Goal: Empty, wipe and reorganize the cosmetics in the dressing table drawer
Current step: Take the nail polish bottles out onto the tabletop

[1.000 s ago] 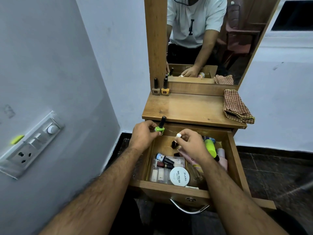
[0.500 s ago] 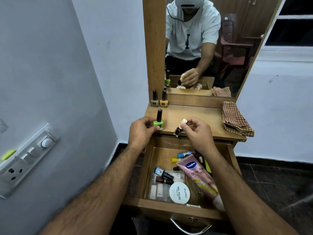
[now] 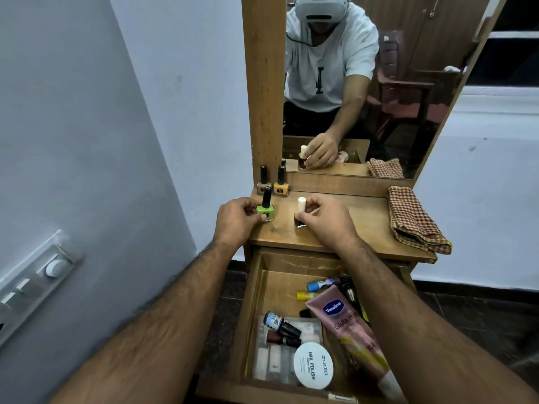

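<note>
Bench (image 3: 364, 225), wooden, with the drawer (image 3: 256, 310) hanging open under its front edge.

Left hand (image 3: 236, 220): we are pinching the green polish (image 3: 265, 212), which is standing upright near the bench's left edge.

Right hand (image 3: 323, 221): our grip is closing round the dark polish (image 3: 300, 221) with a white cap, its base touching the bench just right of the green one.

Two more bottles, a brown polish (image 3: 264, 185) and an orange polish (image 3: 281, 185), are standing side by side at the back left corner, against the mirror (image 3: 379, 83) frame.

A checked cloth (image 3: 414, 223) is lying folded along the right edge.

In the drawer: a pink tube (image 3: 347, 328) is lying along the right side, a white jar (image 3: 313, 365) is sitting near the front, two small bottles are resting on a clear box (image 3: 271, 363) at the front left, and a yellow stick (image 3: 306, 295) and a blue-capped item (image 3: 318, 284) are lying toward the back.
</note>
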The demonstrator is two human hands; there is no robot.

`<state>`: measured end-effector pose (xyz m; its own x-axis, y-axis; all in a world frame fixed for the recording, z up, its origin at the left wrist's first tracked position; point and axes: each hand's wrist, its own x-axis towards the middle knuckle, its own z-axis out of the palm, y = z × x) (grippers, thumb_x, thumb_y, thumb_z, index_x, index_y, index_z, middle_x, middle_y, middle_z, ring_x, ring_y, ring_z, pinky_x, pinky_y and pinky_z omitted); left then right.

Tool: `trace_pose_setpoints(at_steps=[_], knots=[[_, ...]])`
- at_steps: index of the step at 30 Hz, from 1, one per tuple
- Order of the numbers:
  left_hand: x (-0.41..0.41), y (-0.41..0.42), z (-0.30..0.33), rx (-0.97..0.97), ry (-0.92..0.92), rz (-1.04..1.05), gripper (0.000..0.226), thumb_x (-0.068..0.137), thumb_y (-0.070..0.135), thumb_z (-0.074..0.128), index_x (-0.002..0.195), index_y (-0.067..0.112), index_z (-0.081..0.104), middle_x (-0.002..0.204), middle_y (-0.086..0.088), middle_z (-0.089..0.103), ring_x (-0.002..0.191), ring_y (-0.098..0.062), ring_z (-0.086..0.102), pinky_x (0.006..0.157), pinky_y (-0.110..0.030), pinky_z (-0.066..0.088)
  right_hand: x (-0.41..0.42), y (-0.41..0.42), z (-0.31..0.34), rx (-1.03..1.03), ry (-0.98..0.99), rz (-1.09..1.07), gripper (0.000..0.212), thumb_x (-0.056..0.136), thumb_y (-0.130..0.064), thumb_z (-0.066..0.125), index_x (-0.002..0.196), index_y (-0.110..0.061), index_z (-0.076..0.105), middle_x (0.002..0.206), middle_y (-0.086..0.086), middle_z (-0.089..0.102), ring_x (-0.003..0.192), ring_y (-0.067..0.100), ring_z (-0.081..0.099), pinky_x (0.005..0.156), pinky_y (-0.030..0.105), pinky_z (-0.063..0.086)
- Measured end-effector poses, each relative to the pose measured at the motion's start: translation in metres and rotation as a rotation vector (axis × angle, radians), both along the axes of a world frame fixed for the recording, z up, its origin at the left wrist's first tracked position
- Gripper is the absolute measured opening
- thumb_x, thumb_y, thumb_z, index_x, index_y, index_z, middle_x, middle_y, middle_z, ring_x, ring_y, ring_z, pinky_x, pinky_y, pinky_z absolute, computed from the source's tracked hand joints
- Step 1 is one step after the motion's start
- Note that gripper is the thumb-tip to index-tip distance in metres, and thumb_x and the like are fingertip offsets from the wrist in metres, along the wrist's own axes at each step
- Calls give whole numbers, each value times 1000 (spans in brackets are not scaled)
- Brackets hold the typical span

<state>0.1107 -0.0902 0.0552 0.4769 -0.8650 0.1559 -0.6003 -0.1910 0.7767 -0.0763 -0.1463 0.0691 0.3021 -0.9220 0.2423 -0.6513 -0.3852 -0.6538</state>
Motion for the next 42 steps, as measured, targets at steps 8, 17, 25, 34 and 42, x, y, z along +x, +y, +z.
trace_pose_setpoints(at_steps=[8,17,25,34,42], knots=[[13,-13,-6,8,0,-14,43,83,21,78,124,13,67,110,-1,68,94,-9,57,79,-19,45,5,-13,-10,90,-70,8,16,82,-29,79,94,-22,73,84,-11,67,81,4,60,73,27,52],[24,-40,-4,8,1,-17,44,86,17,75,128,11,65,126,-6,66,114,-18,60,96,-28,47,47,-35,-7,34,-59,-70,17,83,-29,78,96,-19,73,88,-7,68,77,2,57,58,17,40],[33,-58,-9,-49,6,14,42,84,16,77,124,11,68,116,-4,71,102,-14,63,93,-26,50,63,-48,-9,16,-47,-93,24,83,-27,78,104,-17,72,99,-2,71,87,7,60,70,23,48],[34,-62,-13,-99,39,50,33,81,14,80,113,12,70,96,3,70,86,-5,61,73,-13,45,73,-53,-18,28,-104,-128,26,82,-20,79,107,-19,70,102,-2,71,93,10,64,82,31,56],[29,-60,-12,-103,2,42,43,85,18,76,126,13,66,121,-3,69,108,-15,63,92,-25,47,73,-52,-18,17,-132,-169,38,79,-21,82,112,-19,65,111,-1,67,99,12,60,81,28,53]])
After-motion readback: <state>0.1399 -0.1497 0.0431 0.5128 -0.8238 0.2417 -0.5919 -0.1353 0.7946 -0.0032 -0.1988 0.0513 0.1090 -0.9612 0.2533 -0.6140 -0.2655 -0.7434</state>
